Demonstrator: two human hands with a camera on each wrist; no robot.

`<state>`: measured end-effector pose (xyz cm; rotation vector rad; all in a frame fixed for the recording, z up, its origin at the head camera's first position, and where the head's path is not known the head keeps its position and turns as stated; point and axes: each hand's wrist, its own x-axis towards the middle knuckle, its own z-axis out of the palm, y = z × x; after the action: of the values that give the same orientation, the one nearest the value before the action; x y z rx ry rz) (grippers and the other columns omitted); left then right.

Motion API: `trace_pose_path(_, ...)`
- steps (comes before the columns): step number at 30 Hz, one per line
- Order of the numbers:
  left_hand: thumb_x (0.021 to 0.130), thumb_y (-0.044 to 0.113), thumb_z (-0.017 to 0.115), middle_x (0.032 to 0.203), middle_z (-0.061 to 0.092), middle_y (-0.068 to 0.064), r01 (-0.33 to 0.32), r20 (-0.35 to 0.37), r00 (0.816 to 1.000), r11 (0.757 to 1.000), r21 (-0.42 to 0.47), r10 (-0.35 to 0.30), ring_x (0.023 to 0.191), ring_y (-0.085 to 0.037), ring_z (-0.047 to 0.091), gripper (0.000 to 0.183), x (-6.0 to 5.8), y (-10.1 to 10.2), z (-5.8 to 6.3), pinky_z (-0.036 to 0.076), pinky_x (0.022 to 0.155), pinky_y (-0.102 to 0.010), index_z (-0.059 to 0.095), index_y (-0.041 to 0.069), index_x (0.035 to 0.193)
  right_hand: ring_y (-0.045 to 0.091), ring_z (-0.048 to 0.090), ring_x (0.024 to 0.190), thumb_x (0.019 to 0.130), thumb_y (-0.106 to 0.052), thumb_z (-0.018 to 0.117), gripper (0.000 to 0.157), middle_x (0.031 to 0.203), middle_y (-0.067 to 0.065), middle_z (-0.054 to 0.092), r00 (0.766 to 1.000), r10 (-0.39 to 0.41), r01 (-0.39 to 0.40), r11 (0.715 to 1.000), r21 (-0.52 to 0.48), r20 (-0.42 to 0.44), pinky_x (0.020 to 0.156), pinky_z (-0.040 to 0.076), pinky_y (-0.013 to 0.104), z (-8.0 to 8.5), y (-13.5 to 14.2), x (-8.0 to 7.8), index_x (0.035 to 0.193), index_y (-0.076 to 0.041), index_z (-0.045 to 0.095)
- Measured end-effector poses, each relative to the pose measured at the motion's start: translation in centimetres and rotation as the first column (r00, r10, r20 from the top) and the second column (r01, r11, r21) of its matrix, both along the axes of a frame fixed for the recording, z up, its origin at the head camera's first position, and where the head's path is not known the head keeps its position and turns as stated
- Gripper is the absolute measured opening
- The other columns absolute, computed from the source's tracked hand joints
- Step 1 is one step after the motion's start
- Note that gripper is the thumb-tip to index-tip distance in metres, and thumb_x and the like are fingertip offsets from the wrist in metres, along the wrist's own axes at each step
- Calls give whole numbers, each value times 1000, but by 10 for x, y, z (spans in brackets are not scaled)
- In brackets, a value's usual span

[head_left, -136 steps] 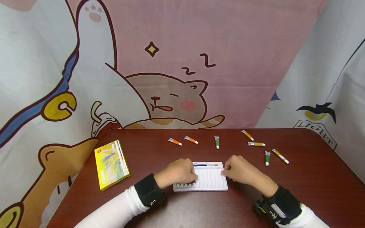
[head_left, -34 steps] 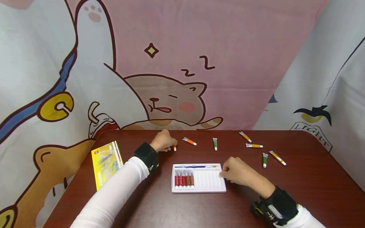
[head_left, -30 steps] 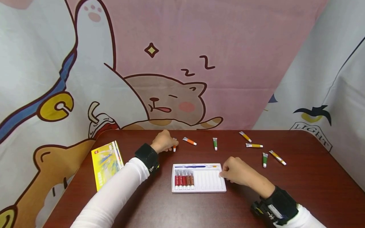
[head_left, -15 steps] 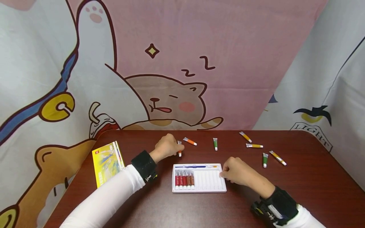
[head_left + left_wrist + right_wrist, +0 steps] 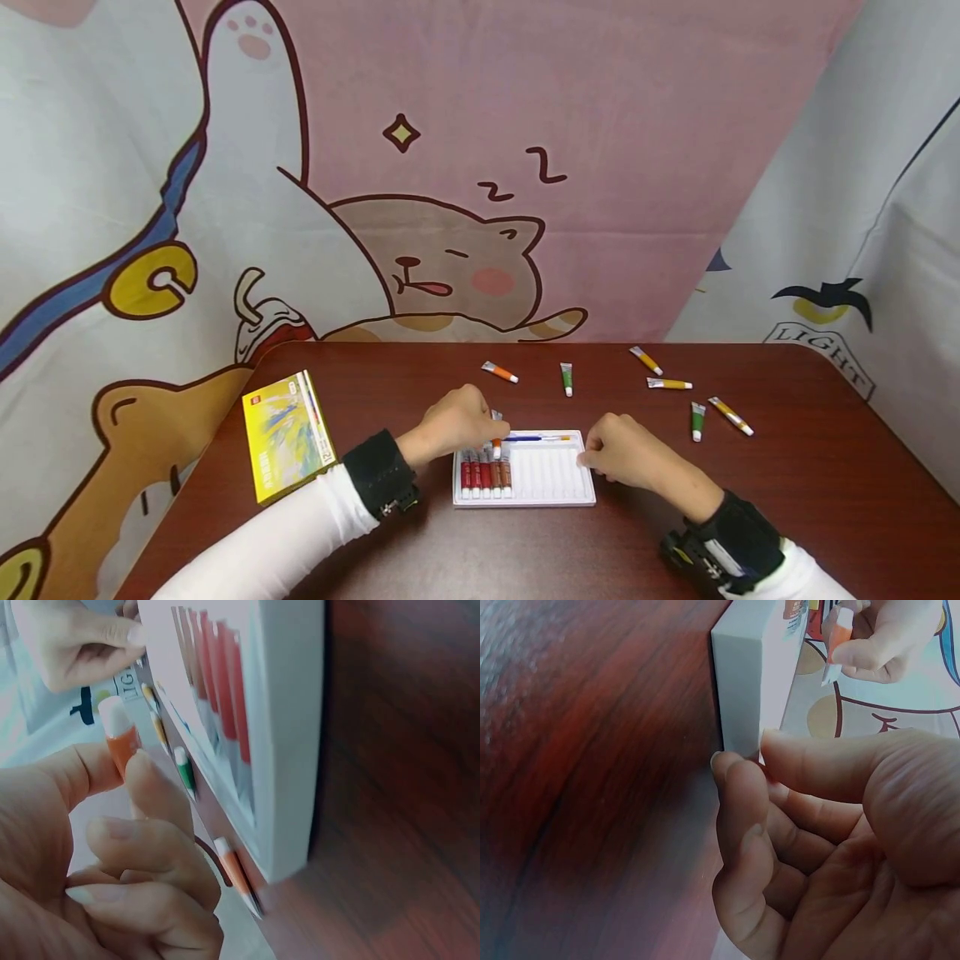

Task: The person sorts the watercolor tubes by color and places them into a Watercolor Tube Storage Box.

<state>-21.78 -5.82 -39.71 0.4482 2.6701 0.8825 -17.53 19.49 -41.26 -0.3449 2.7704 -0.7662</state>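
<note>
Between thumb and forefinger, my left hand (image 5: 461, 421) pinches an orange paint tube (image 5: 497, 448), its white cap pointing toward me. The tube is over the back left part of a white plastic tray (image 5: 551, 475). Several red and brown paint tubes (image 5: 485, 479) lie side by side in the tray's left slots; the slots to the right are bare. A blue-handled paintbrush (image 5: 557, 437) lies along the tray's back groove, partly covered by the left hand. My right hand (image 5: 622, 450) grips the tray's right edge, thumb on the rim (image 5: 763, 746) and fingertips at its outer side.
Behind the tray lie another orange tube (image 5: 500, 372) and a green tube (image 5: 566, 379). Farther right are yellow tubes (image 5: 669, 383) and a second green one (image 5: 697, 421). A yellow paint box (image 5: 288, 433) sits on the left of the brown table (image 5: 487, 550).
The left hand was at the tray, then took the nearer-left orange tube from the back of the table and carried it toward me, over the tray. The right hand has stayed at the tray's edge.
</note>
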Motion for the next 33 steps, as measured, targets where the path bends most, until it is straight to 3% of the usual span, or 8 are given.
trace_pose_path(7,73,31,66,44,60,-3,31,23,999,999,-38,-30,45,-16,59,40,10,8,-1,21,35,-26,54,15,38,11,47,42,82,-14,71,26,46,-3,52,1000,2,-2,1000,-2,-1,41,34,25,0,0,0,58,-17,61)
trace_pose_path(11,69,27,66,43,59,-3,52,37,998,997,-56,-50,43,-17,57,31,15,12,-3,22,35,-26,62,13,43,11,47,42,82,-14,71,26,47,-3,52,1000,1,-1,1000,-1,2,41,35,25,-1,0,-1,58,-18,61)
trace_pose_path(21,70,27,68,40,57,2,89,41,996,988,-126,-85,40,-11,55,27,20,22,-7,28,35,-26,61,17,46,11,48,42,82,-15,71,25,47,-3,52,1000,-12,12,1000,4,10,41,34,25,-1,0,-1,59,-18,62)
trace_pose_path(33,69,28,70,40,56,3,106,21,994,976,-189,-104,38,-11,53,27,24,26,-11,31,35,-27,61,15,47,10,48,42,82,-14,71,27,46,-4,51,1000,5,-5,1000,-10,0,41,35,25,-2,2,-1,57,-17,61)
